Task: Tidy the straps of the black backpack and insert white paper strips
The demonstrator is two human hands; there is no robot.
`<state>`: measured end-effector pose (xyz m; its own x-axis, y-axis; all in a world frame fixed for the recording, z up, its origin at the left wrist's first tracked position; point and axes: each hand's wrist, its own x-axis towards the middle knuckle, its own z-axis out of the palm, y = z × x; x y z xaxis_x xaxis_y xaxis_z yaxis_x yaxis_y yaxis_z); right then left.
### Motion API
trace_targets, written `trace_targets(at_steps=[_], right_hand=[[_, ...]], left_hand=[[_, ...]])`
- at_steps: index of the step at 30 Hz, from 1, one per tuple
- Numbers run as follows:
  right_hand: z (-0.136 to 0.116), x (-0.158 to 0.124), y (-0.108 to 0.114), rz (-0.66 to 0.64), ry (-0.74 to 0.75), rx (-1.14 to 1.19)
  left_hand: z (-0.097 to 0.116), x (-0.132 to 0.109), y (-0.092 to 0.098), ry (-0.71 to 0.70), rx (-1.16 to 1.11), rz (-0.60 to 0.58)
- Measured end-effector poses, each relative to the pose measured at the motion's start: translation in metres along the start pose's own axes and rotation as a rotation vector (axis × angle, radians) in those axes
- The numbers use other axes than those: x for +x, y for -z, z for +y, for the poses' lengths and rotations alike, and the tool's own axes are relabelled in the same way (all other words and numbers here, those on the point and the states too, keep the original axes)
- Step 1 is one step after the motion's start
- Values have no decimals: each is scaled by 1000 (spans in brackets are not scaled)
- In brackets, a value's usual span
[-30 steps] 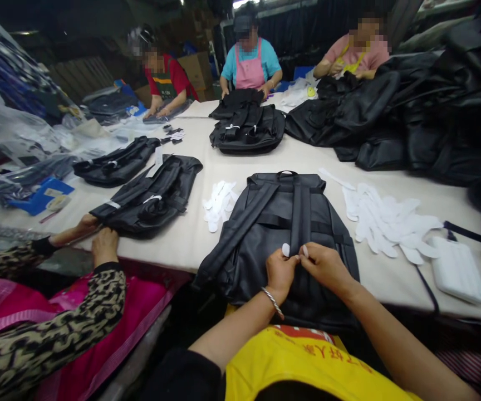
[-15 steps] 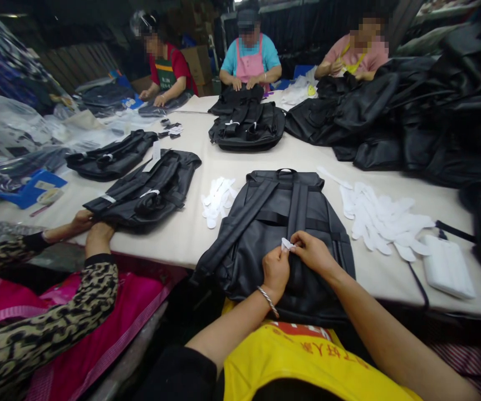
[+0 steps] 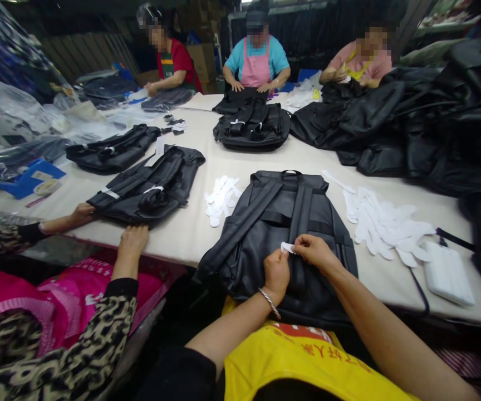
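Note:
A black backpack (image 3: 249, 245) lies at the table's front edge, its two straps facing up and its top handle pointing away from me. Over its lower middle, my left hand (image 3: 276, 272) pinches one end of a small white strip (image 3: 287, 247). The fingers of my right hand (image 3: 313, 252) are closed on the strip's other end. Loose white strips (image 3: 384, 223) are heaped to the right of the backpack, and a smaller pile (image 3: 222, 199) lies to its left.
A white packet (image 3: 449, 273) lies at the right edge of the table (image 3: 190, 234). Black bags (image 3: 424, 122) are heaped at the back right. On the left, a person's hands (image 3: 134, 242) touch another backpack (image 3: 152, 184). Three people work across the table.
My hands have barely moved, and the white strip shows a little longer between them. The neighbour's nearer hand has shifted right along the bag's edge. Across the table, the middle person's hands have spread apart.

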<state>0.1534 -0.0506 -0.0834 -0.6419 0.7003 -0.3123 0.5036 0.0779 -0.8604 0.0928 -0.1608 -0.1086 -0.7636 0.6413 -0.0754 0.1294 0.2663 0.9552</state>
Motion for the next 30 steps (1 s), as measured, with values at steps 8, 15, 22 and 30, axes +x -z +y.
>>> trace_targets(at_steps=[8,15,22,30], right_hand=[[-3,2,-1,-52,-30,-61],[-1,5,-4,-36,64,-249],[-5,1,-8,-7,43,-459],[8,17,-8,-115,49,-339]], left_hand=[[0,0,1,-14,-220,34],[2,-2,3,7,-71,46],[11,-7,7,-62,194,-18],[29,-13,12,-73,279,-135]])
